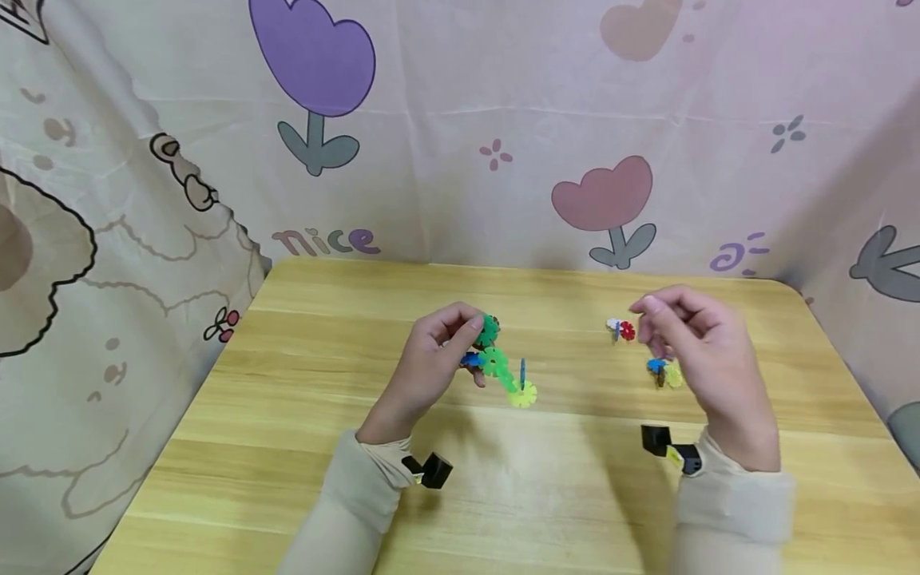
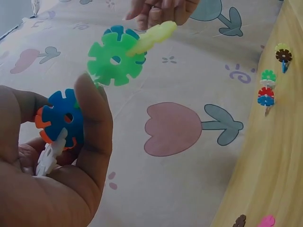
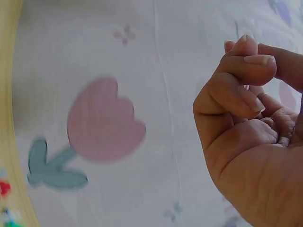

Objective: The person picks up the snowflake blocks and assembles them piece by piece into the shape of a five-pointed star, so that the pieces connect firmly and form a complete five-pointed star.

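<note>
My left hand (image 1: 430, 363) pinches a joined chain of plastic snowflake discs (image 1: 493, 362) above the table. Dark green, bright green, blue and yellow discs show in the head view. Within that hand's curled fingers, the left wrist view shows a blue disc (image 2: 60, 116), with orange and white discs against it. A bright green disc (image 2: 115, 61) and a yellow disc (image 2: 156, 37) stick out beyond. To the right, my right hand (image 1: 700, 343) hovers with loosely bent fingers and nothing visible in its grasp. Its nearest thing is a small cluster with blue and yellow discs (image 1: 673, 374).
Another cluster with red and white discs (image 1: 627, 330) lies farther back on the wooden table (image 1: 302, 399). In the left wrist view a pink disc (image 2: 267, 221) appears at the bottom edge. A printed cloth (image 1: 446, 160) hangs behind the table.
</note>
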Demonstrator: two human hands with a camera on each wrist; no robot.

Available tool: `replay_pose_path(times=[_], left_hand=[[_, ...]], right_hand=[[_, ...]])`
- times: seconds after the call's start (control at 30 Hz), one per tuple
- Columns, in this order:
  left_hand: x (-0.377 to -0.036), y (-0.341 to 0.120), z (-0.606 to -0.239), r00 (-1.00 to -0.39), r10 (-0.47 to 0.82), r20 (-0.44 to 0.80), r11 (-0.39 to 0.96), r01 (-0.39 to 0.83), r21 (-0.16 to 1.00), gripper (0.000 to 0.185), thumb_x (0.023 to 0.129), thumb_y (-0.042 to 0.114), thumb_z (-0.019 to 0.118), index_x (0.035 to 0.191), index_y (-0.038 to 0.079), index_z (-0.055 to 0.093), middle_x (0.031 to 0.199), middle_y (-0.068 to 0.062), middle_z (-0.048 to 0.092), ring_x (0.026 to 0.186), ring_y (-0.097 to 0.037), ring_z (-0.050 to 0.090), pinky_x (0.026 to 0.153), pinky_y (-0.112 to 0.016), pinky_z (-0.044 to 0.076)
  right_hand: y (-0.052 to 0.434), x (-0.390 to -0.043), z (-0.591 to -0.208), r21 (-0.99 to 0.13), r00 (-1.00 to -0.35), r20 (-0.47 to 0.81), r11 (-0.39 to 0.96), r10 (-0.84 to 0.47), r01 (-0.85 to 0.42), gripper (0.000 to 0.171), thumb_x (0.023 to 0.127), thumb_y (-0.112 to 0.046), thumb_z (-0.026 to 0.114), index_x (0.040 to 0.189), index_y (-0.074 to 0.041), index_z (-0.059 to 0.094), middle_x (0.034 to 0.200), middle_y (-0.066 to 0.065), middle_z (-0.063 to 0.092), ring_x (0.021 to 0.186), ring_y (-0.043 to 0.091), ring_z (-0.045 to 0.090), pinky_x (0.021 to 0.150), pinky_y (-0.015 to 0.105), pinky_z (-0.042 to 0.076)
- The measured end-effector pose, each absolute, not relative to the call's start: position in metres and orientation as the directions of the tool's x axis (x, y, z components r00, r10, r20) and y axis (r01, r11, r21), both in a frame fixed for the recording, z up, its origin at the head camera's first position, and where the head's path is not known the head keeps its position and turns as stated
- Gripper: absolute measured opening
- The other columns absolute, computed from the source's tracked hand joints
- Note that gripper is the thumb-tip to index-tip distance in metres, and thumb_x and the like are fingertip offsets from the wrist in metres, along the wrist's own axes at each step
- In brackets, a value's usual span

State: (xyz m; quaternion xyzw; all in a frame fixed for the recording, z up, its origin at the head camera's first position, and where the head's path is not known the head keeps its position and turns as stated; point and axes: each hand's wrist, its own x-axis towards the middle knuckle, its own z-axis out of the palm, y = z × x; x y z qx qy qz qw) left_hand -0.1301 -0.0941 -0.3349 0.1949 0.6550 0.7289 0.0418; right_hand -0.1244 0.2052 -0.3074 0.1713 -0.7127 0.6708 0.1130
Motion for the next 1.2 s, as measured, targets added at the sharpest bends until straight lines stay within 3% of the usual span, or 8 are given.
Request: replay_pose_path(times=[0.1,0.2,0.33,0.57,0.7,1.0,1.2], left_hand=[[-0.130,-0.093,-0.333,-0.920,0.316,0.234,-0.153,0.194,0.969,0.022,0.101,0.020,0.051,0.096,-0.001,0.058,0.083,-0.017,0.052,0.059,-0.024,0.057,0.052,-0.038,0.057],[-0.131,-0.092,-0.333,-0.918,0.325,0.228,-0.176,0.178,0.968,0.022,0.101,0.018,0.049,0.095,-0.003,0.055,0.082,-0.017,0.052,0.059,-0.024,0.057,0.052,-0.037,0.057],[-0.131,-0.092,-0.332,-0.916,0.338,0.217,-0.203,0.154,0.967,0.023,0.102,0.016,0.046,0.094,-0.004,0.052,0.082,-0.016,0.051,0.058,-0.024,0.056,0.052,-0.038,0.057],[-0.127,-0.096,-0.331,-0.916,0.351,0.193,-0.223,0.119,0.967,0.023,0.103,0.018,0.046,0.096,-0.004,0.051,0.082,-0.017,0.050,0.061,-0.025,0.056,0.055,-0.039,0.057],[-0.125,-0.099,-0.331,-0.916,0.357,0.183,-0.229,0.105,0.968,0.021,0.103,0.015,0.042,0.097,-0.004,0.050,0.083,-0.017,0.048,0.061,-0.026,0.056,0.057,-0.040,0.058],[-0.126,-0.098,-0.332,-0.903,0.402,0.152,-0.253,0.049,0.966,0.021,0.102,0.010,0.035,0.097,-0.005,0.048,0.083,-0.015,0.046,0.058,-0.026,0.058,0.062,-0.045,0.058],[-0.127,-0.096,-0.333,-0.897,0.414,0.155,-0.228,0.063,0.972,0.023,0.103,0.012,0.038,0.097,-0.005,0.052,0.083,-0.014,0.048,0.063,-0.028,0.058,0.064,-0.045,0.058]], right_hand=[[0.218,-0.126,-0.310,-0.878,-0.923,0.383,0.325,0.041,-0.350,0.016,0.095,-0.009,0.058,0.096,0.006,0.064,0.072,0.014,0.060,0.055,0.017,0.049,0.044,0.020,0.043],[0.233,-0.130,-0.319,-0.755,-0.942,0.311,0.635,0.125,-0.165,0.021,0.097,-0.021,0.057,0.096,-0.001,0.065,0.073,0.011,0.061,0.054,0.014,0.049,0.042,0.022,0.041],[0.256,-0.148,-0.335,-0.605,-0.986,0.144,0.796,0.082,-0.023,0.029,0.100,-0.026,0.051,0.100,0.000,0.062,0.076,0.011,0.063,0.060,0.019,0.053,0.046,0.029,0.042],[0.286,-0.187,-0.361,-0.534,-0.985,-0.173,0.837,0.025,0.115,0.038,0.101,-0.031,0.045,0.111,0.004,0.054,0.093,0.020,0.062,0.075,0.027,0.056,0.056,0.033,0.045],[0.292,-0.197,-0.374,-0.506,-0.963,-0.268,0.850,0.004,0.145,0.036,0.100,-0.029,0.049,0.109,0.005,0.053,0.099,0.022,0.059,0.078,0.027,0.057,0.059,0.033,0.045],[0.287,-0.204,-0.391,-0.475,-0.977,-0.214,0.875,-0.008,0.097,0.022,0.095,-0.016,0.052,0.096,0.005,0.059,0.092,0.020,0.057,0.078,0.031,0.050,0.060,0.036,0.044],[0.286,-0.195,-0.375,-0.497,-0.993,-0.111,0.864,0.030,0.082,0.019,0.091,-0.013,0.048,0.094,0.003,0.059,0.089,0.018,0.058,0.072,0.027,0.051,0.056,0.033,0.043]])
